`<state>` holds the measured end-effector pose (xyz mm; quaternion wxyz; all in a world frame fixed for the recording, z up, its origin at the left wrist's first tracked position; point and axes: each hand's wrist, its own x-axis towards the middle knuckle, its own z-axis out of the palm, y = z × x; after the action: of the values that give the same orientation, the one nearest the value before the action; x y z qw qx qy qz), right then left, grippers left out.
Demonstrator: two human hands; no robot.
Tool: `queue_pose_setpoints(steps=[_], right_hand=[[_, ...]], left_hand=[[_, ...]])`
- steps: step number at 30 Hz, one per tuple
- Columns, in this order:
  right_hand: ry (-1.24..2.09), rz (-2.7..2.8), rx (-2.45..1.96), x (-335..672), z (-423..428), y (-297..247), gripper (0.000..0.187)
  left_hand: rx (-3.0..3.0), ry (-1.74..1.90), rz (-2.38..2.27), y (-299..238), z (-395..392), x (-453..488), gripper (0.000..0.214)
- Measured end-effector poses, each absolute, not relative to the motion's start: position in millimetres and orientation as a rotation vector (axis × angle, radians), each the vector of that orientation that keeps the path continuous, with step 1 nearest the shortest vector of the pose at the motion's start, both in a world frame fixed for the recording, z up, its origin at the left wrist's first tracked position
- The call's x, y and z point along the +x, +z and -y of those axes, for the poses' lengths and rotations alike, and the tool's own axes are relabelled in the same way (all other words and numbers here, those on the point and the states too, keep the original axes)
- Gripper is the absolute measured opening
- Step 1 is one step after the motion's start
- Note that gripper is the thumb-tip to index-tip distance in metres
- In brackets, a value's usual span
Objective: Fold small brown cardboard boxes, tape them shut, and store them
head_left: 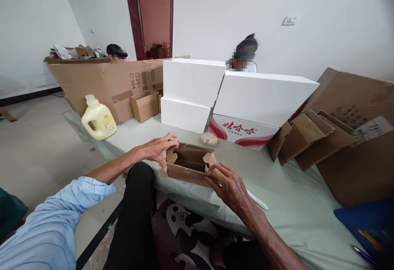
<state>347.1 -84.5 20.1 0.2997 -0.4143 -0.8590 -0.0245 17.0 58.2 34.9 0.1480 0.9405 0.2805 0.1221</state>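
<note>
A small brown cardboard box lies open at the near edge of the pale green table, its flaps up. My left hand grips the box's left end, with fingers curled over the left flap. My right hand pinches the right front corner and its flap. The inside of the box is brown card; I see nothing in it.
Behind the box lie a roll of clear tape, stacked white foam boxes, a red-printed carton and folded brown boxes. A yellow detergent jug stands at the left. Two people sit behind the cartons. A pen lies at the near right.
</note>
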Motion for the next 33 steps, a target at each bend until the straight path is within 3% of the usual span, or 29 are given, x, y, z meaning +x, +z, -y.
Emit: queue_pose_setpoints(steps=[9,15,19,24,29,33], right_hand=[[0.319,2.187,-1.071,345.6,83.4,22.8,0.025],[0.428,2.327,-1.163,350.6,73.2,31.2,0.013],[0.37,2.632,-1.375,350.0,70.7,50.7,0.02],[0.287,2.748,-1.492,342.1,66.9,54.0,0.018],[0.323,2.648,-1.436,341.1,70.8,63.9,0.014],[0.521,2.39,-1.319,352.7,80.3,86.7,0.021]], left_hand=[[2.485,0.823,-0.767,-2.9,-50.6,7.3,0.088],[2.435,0.868,-0.805,-13.8,-53.3,8.4,0.09],[2.452,0.871,-0.786,-9.6,-45.8,9.5,0.088],[2.501,0.729,-0.695,-4.2,-31.4,10.0,0.106],[2.501,0.724,-0.789,9.3,-25.4,5.4,0.077],[2.462,0.834,-0.875,21.5,-22.1,-6.9,0.071]])
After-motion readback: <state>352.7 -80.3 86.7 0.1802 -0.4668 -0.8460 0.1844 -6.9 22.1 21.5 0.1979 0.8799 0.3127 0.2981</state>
